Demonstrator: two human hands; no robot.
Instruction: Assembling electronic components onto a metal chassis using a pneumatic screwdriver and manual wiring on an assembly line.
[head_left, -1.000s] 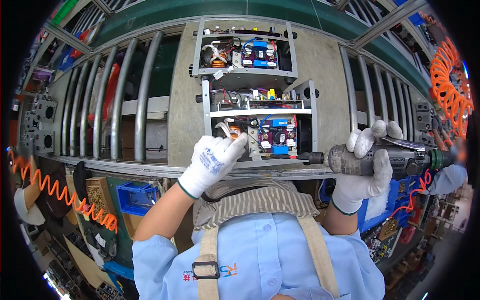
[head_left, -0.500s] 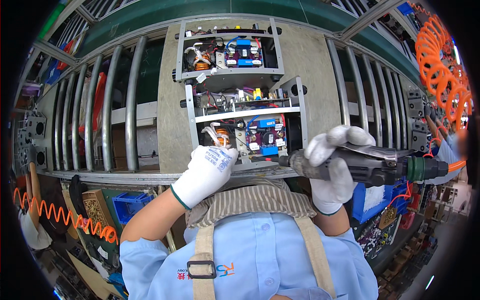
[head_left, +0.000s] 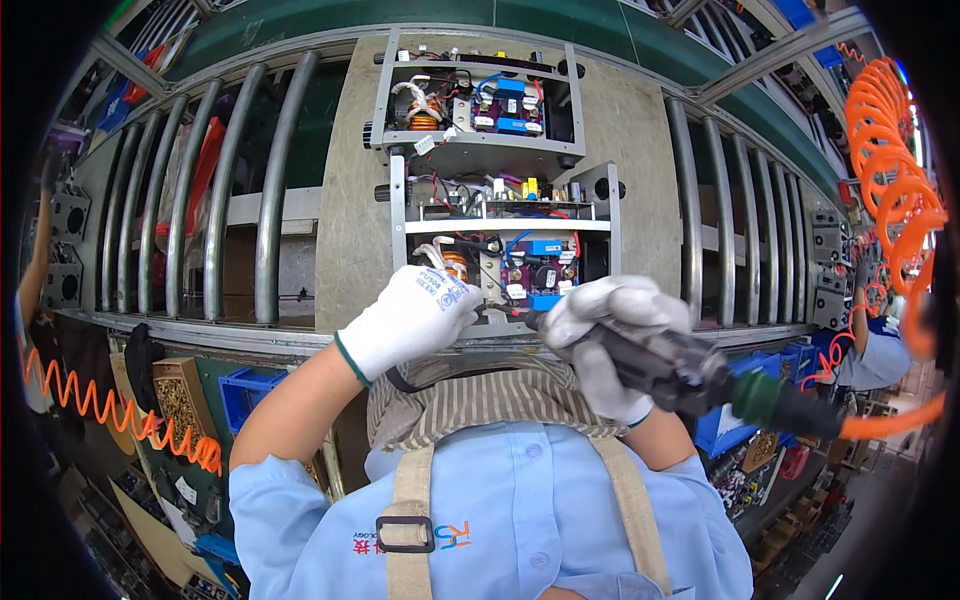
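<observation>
Clearly the work sits mid-course: the near electronics chassis point(head_left: 500, 265), an open metal frame packed with a copper coil, blue and purple components and loose red, white and blue wiring, lies on the grey pad just beyond the conveyor rail point(head_left: 200, 325), with its innards still fully exposed and no cover over them. A second, similar chassis point(head_left: 475, 100) lies just behind it, equally open. The left hand point(head_left: 410, 320), in a white glove, rests curled against the near lower edge of the frame, fingers pressed together on the metal as if steadying it; whether it pinches a small part underneath cannot be told. The right hand point(head_left: 605, 335), also gloved, is wrapped tightly round a dark pneumatic screwdriver point(head_left: 680, 370), whose tip points at the lower front edge of the frame, right beside the left hand. An orange coiled air hose point(head_left: 890, 200) trails away from the tool's rear. Judging by this, fastening at that front edge is under way, while any closing-up of the unit remains undone.
</observation>
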